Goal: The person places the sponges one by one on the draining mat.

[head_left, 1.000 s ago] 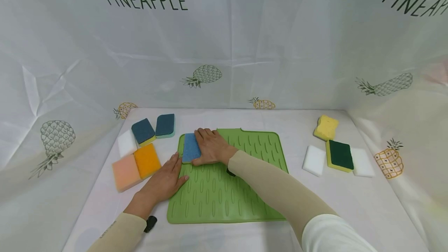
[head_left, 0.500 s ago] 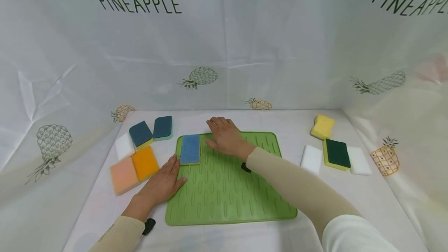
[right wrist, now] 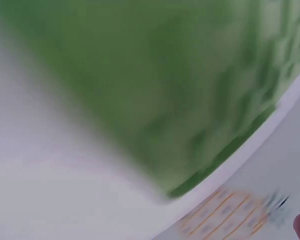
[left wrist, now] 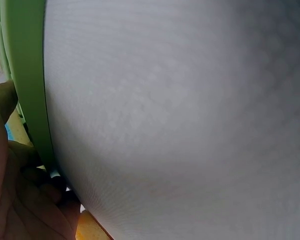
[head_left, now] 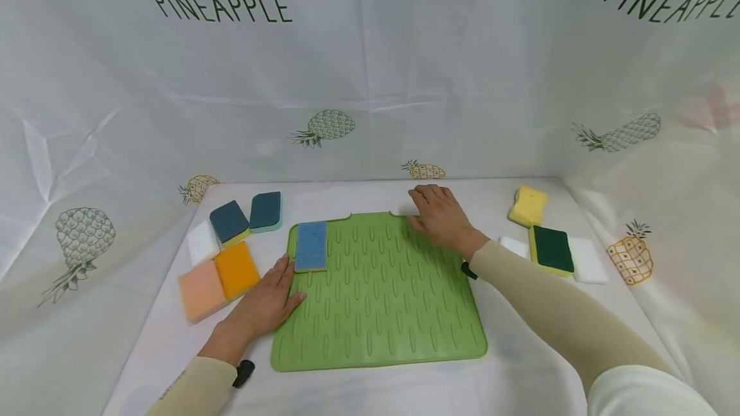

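A green ribbed mat lies in the middle of the table in the head view. On its back left corner lies a blue sponge with a yellow underside. My left hand rests along the mat's left edge, fingers extended, fingertips close to that sponge. In the left wrist view, the fingers lie against the mat's green rim. My right hand is over the mat's back right corner, holding nothing, fingers reaching past the back edge. The right wrist view shows mostly blurred mat.
On the left lie two dark blue scrubber sponges, a white pad, a pink sponge and an orange sponge. On the right are a yellow sponge, a dark green scrubber sponge and white pads.
My right hand has left the blue sponge and swept right across the mat to its back right corner. The sponge stays on the back left corner. My left hand keeps its place.
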The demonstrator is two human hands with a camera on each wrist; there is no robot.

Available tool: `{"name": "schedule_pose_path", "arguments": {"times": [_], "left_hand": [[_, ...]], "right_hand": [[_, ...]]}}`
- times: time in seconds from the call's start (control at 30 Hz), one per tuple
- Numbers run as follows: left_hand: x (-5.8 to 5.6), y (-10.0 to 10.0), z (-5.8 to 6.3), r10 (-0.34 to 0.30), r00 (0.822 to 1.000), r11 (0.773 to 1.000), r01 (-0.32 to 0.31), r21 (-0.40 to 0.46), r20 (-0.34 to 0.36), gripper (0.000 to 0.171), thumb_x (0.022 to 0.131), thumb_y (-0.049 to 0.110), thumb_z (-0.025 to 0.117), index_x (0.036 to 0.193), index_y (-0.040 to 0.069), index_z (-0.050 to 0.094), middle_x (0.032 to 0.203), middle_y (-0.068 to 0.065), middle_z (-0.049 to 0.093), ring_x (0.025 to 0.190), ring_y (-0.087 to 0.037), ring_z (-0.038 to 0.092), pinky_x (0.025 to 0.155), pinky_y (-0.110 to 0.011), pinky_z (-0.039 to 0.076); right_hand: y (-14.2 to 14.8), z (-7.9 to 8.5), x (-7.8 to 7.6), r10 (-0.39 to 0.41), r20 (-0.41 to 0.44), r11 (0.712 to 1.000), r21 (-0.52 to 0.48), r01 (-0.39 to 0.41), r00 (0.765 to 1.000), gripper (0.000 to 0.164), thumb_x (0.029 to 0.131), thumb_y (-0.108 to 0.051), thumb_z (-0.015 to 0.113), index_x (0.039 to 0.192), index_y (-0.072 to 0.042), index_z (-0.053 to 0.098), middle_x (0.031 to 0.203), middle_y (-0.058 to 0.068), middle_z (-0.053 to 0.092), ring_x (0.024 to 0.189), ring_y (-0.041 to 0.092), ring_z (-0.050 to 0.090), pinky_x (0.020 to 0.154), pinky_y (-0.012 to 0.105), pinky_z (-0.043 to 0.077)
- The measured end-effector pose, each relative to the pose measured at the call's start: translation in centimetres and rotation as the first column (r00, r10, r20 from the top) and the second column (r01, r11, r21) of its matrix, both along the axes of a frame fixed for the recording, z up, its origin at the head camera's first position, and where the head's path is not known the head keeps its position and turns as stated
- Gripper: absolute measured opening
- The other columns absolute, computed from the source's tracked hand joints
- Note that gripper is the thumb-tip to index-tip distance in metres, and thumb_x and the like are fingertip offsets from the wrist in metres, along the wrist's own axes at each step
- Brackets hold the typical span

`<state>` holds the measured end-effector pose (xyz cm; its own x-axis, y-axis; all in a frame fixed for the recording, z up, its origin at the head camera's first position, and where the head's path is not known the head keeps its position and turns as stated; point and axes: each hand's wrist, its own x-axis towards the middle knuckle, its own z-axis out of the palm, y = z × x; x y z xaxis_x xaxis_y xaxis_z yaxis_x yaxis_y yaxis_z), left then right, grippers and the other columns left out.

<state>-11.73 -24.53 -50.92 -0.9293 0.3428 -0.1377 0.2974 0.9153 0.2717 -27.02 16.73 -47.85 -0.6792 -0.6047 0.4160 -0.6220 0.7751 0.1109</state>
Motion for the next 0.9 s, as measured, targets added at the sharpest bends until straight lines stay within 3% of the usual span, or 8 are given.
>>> {"name": "schedule_pose_path", "arguments": {"times": [0.3,0.57,0.73,0.9], "left_hand": [[-0.1,0.0,-0.1,-0.002,1.0,1.0,0.002,-0.013,0.0,0.08,0.11,0.045,0.055,0.162,-0.01,0.028,0.173,-0.027,0.018,0.16,-0.044,0.024,0.127,-0.057,0.031],[-0.1,0.1,-0.2,-0.008,1.0,1.0,0.008,-0.009,-0.014,0.08,0.109,0.044,0.056,0.161,-0.011,0.03,0.172,-0.028,0.02,0.159,-0.045,0.024,0.126,-0.058,0.032],[-0.1,0.1,-0.3,-0.001,1.0,1.0,0.001,-0.013,-0.006,0.08,0.109,0.044,0.056,0.161,-0.01,0.029,0.173,-0.027,0.019,0.16,-0.044,0.024,0.126,-0.058,0.032],[-0.1,0.1,-0.3,0.004,1.0,1.0,-0.004,-0.003,0.0,0.08,0.109,0.044,0.056,0.161,-0.009,0.029,0.173,-0.026,0.018,0.16,-0.043,0.024,0.126,-0.058,0.032]], "right_hand": [[10.2,0.0,-0.7,-0.147,-0.022,0.989,0.021,0.147,0.989,0.057,0.095,-0.029,0.076,0.135,0.007,0.059,0.13,0.025,0.062,0.121,0.044,0.06,0.1,0.061,0.051],[18.8,0.7,0.1,-0.303,0.032,0.949,0.097,0.299,0.952,0.056,0.093,-0.024,0.077,0.132,0.011,0.056,0.13,0.029,0.06,0.121,0.049,0.056,0.099,0.065,0.047],[22.2,0.9,1.4,-0.384,0.095,0.917,0.156,0.367,0.918,0.055,0.094,-0.025,0.078,0.129,0.011,0.055,0.13,0.03,0.059,0.123,0.051,0.053,0.098,0.067,0.045],[23.7,0.6,1.8,-0.415,0.118,0.902,0.183,0.391,0.902,0.056,0.096,-0.027,0.075,0.129,0.012,0.054,0.132,0.032,0.058,0.124,0.052,0.052,0.1,0.068,0.045]]}}
